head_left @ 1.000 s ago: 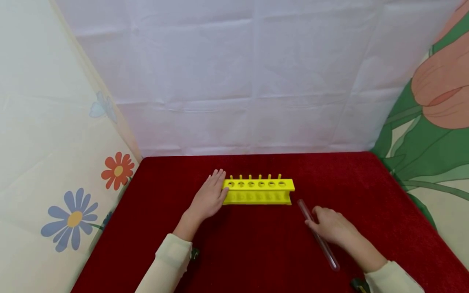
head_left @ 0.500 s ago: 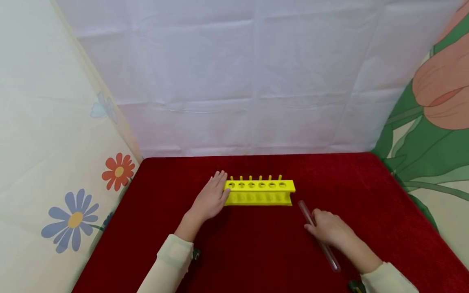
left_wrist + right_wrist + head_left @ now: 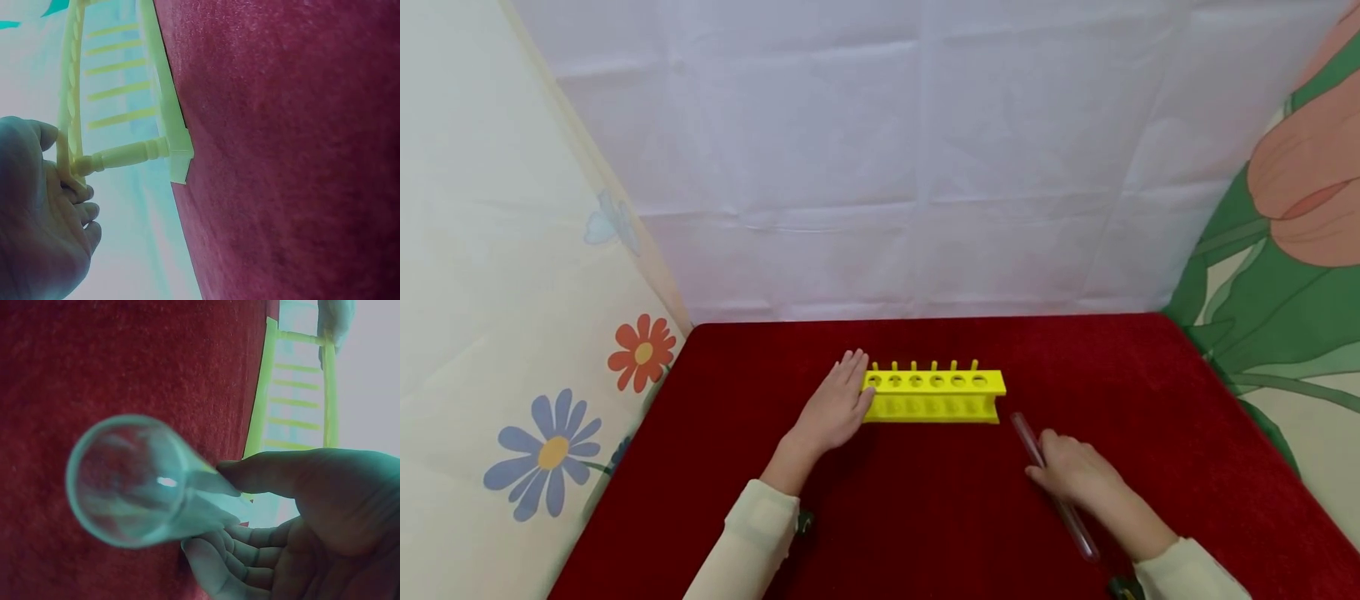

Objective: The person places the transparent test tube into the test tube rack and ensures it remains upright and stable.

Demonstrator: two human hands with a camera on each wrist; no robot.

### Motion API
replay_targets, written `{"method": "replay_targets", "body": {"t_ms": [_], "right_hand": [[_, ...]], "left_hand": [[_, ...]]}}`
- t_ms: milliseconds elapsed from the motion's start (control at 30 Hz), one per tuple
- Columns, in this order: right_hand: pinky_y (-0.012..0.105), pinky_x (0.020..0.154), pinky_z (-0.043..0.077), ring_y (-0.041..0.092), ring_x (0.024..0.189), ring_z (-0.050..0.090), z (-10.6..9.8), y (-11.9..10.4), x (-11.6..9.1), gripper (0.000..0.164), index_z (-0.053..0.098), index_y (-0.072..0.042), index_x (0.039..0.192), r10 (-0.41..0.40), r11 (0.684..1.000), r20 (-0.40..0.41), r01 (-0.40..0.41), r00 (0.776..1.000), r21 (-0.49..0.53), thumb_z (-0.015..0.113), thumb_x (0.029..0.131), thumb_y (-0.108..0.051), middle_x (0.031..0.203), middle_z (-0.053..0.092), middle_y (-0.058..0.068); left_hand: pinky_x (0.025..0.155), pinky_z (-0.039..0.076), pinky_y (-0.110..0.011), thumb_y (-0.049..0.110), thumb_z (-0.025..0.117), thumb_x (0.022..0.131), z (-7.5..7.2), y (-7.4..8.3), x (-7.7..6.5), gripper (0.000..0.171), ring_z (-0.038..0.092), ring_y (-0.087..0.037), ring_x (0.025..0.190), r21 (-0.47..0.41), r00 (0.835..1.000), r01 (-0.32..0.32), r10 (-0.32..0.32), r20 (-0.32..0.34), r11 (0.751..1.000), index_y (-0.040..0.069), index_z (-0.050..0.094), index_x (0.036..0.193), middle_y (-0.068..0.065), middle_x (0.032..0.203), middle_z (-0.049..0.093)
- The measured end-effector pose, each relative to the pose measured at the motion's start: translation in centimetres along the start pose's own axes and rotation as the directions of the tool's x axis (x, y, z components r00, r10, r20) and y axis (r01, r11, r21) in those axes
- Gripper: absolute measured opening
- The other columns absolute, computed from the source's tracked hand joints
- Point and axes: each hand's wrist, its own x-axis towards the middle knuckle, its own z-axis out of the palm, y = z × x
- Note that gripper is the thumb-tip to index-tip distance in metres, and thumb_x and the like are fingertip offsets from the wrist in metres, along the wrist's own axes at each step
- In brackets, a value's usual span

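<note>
A yellow test tube rack stands upright on the red cloth, its row of holes on top and pegs along the back. My left hand holds its left end; in the left wrist view the thumb and fingers lie on either side of the top board's end. To the right of the rack, my right hand pinches a clear test tube between thumb and fingers. The tube slants from near the rack toward the front right. In the right wrist view, the tube's round end faces the camera.
A red cloth covers the table. Behind it hangs a white sheet. Flowered cloths stand at the left and right sides. A dark device shows below each sleeve.
My right wrist has shifted slightly left and toward the front, with the tube still pinched. The left hand stays on the rack's left end.
</note>
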Motion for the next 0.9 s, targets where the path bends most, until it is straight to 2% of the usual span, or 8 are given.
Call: {"method": "replay_targets", "body": {"t_ms": [267, 567, 800, 900], "right_hand": [[0.033, 0.053, 0.05, 0.019, 0.06, 0.057, 0.2, 0.4, 0.1, 0.022, 0.052, -0.001, 0.091, -0.01, 1.0, -0.02, 0.01, 1.0, -0.017, 0.068, 0.093, -0.017, 0.073, 0.054, 0.007], [0.031, 0.051, 0.049, 0.018, 0.058, 0.056, -0.5, 0.5, -0.2, 0.018, 0.053, -0.001, 0.092, -0.028, 0.998, -0.015, 0.028, 1.0, 0.049, 0.062, 0.093, -0.016, 0.073, 0.054, 0.007], [0.031, 0.051, 0.049, 0.017, 0.058, 0.056, -1.1, 0.8, -0.2, 0.018, 0.054, 0.0, 0.094, -0.058, 0.995, -0.071, 0.064, 0.996, 0.08, 0.061, 0.095, -0.017, 0.073, 0.054, 0.006], [0.031, 0.052, 0.049, 0.017, 0.06, 0.056, -1.6, 0.9, -0.3, 0.018, 0.055, 0.002, 0.099, -0.075, 0.989, -0.094, 0.086, 0.993, 0.116, 0.06, 0.096, -0.016, 0.074, 0.056, 0.006]], "left_hand": [[0.127, 0.015, -0.04, 0.032, 0.028, 0.111, 0.3, 0.0, 0.1, 0.058, 0.011, -0.026, 0.157, 0.003, 1.0, 0.007, -0.007, 0.01, 1.0, 0.002, 0.019, 0.161, -0.012, 0.168, 0.018], [0.127, 0.015, -0.038, 0.028, 0.028, 0.11, 0.2, 0.2, 0.1, 0.058, 0.013, -0.026, 0.156, 0.024, 1.0, 0.013, -0.013, -0.002, 1.0, 0.003, 0.018, 0.161, -0.01, 0.169, 0.017], [0.127, 0.014, -0.037, 0.028, 0.026, 0.111, 0.2, 0.2, 0.4, 0.058, 0.012, -0.024, 0.157, 0.029, 0.999, 0.026, -0.027, 0.018, 0.999, 0.004, 0.017, 0.162, -0.009, 0.169, 0.016], [0.127, 0.014, -0.038, 0.028, 0.027, 0.11, 0.2, 0.2, 0.5, 0.058, 0.012, -0.024, 0.157, 0.024, 1.0, 0.021, -0.021, 0.005, 1.0, 0.003, 0.018, 0.162, -0.01, 0.169, 0.017]]}}
